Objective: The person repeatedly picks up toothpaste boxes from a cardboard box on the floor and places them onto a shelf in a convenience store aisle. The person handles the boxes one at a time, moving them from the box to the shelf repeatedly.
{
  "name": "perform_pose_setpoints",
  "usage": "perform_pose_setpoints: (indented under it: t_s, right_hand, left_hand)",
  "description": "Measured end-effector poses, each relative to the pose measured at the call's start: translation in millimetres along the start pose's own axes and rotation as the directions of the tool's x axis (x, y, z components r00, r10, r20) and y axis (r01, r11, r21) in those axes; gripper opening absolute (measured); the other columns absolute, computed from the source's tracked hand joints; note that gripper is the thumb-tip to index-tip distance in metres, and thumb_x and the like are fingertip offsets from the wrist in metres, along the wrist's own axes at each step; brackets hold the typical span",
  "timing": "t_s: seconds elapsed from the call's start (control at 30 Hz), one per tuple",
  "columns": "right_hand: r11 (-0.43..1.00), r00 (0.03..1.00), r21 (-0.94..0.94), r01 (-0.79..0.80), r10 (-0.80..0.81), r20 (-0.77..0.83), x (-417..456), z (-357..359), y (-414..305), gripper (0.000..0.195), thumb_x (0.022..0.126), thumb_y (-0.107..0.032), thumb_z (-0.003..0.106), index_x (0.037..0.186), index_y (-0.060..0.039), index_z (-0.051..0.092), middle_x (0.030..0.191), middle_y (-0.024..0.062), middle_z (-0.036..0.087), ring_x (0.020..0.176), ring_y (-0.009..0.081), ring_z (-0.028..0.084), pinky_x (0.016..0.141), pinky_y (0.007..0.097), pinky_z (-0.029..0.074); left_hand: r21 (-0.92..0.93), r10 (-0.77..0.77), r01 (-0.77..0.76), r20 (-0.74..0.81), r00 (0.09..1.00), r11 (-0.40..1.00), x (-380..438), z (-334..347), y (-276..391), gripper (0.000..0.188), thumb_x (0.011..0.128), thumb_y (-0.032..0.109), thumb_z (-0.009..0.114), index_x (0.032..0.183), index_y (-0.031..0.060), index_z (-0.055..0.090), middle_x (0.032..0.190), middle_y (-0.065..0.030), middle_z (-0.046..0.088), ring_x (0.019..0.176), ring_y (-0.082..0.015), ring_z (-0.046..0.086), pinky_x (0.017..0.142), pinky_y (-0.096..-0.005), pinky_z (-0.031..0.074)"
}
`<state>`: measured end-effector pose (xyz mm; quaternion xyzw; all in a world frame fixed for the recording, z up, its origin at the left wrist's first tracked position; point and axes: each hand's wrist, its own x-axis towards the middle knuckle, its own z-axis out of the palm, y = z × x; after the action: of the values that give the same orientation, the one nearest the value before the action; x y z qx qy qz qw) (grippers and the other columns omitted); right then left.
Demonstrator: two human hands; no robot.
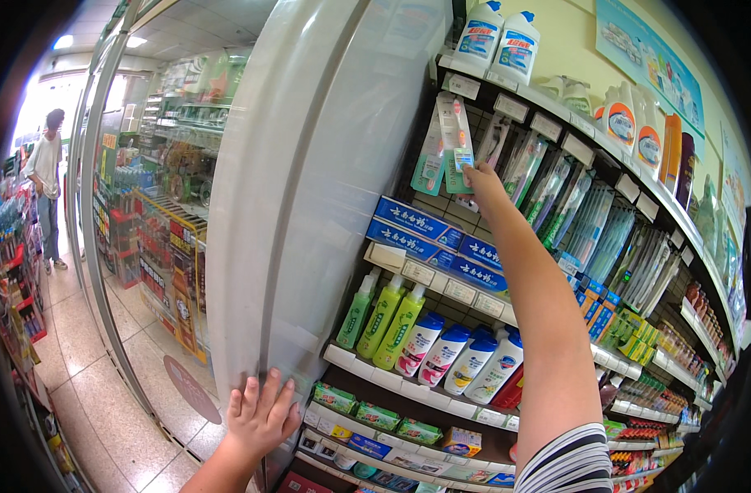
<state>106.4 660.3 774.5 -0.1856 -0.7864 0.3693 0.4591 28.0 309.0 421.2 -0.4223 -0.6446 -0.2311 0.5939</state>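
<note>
My right hand [481, 185] is raised to the rack of hanging toothbrushes, its fingers on the lower edge of a white and green toothbrush blister pack [454, 138]. A similar pack [429, 166] hangs just left of it. Below are blue toothpaste boxes [412, 219], then green pump bottles [384, 317] and shampoo bottles [446, 354] on a lower shelf. My left hand [263, 410] rests with its fingers spread near the lower edge of a tall pale glossy panel [277, 246], holding nothing.
More toothbrush packs [566, 197] hang to the right. White cleaner bottles [517, 49] stand on the top shelf. Wrapped green packets [375, 416] lie on a low shelf. Left of the panel is a framed glass door [160, 296]; a person [49, 179] stands in the far-left aisle.
</note>
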Motion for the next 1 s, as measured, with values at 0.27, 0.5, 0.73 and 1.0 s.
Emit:
perform_pose_setpoints:
  t_s: [0.27, 0.5, 0.73, 1.0]
  right_hand:
    - [0.992, 0.998, 0.119, -0.038, 0.032, 0.050, -6, 26, 2, 0.025, 0.087, -0.023, 0.047, 0.095, 0.0000, 0.044, 0.095, 0.0136, 0.054, 0.077, 0.0213, 0.060, 0.062, 0.0283, 0.052]
    - [0.989, 0.995, 0.129, -0.077, 0.068, 0.075, 7, 42, 16, 0.022, 0.087, -0.023, 0.045, 0.084, -0.0016, 0.041, 0.089, 0.0152, 0.056, 0.071, 0.0226, 0.063, 0.058, 0.0284, 0.051]
    - [0.989, 0.994, 0.102, -0.110, 0.110, 0.012, 16, 55, 28, 0.029, 0.087, -0.027, 0.046, 0.091, 0.0015, 0.045, 0.088, 0.0145, 0.056, 0.067, 0.0220, 0.063, 0.054, 0.0291, 0.050]
    - [0.994, 0.994, -0.054, -0.096, 0.093, -0.051, 5, 56, 39, 0.041, 0.087, -0.034, 0.047, 0.105, 0.0024, 0.043, 0.080, 0.0155, 0.059, 0.061, 0.0209, 0.062, 0.048, 0.0292, 0.048]
  left_hand:
    - [0.017, 0.000, 0.000, 0.002, 1.000, 1.000, 0, 1, 1, 0.039, 0.080, 0.028, 0.048, 0.114, 0.0104, 0.050, 0.124, -0.0105, 0.049, 0.131, -0.0319, 0.020, 0.107, -0.0431, 0.006]
    - [0.001, 0.041, -0.041, 0.007, 0.999, 0.999, 1, 0, -1, 0.044, 0.076, 0.027, 0.054, 0.114, 0.0066, 0.048, 0.124, -0.0186, 0.047, 0.130, -0.0368, 0.021, 0.107, -0.0460, 0.006]
    - [-0.004, 0.042, -0.042, 0.012, 0.999, 0.999, 2, 0, 0, 0.043, 0.076, 0.027, 0.055, 0.114, 0.0064, 0.048, 0.123, -0.0185, 0.048, 0.131, -0.0362, 0.019, 0.107, -0.0453, 0.006]
    - [0.007, 0.033, -0.034, 0.021, 0.999, 0.999, 3, -2, 0, 0.044, 0.075, 0.026, 0.056, 0.113, 0.0064, 0.048, 0.125, -0.0182, 0.047, 0.130, -0.0366, 0.020, 0.107, -0.0452, 0.006]
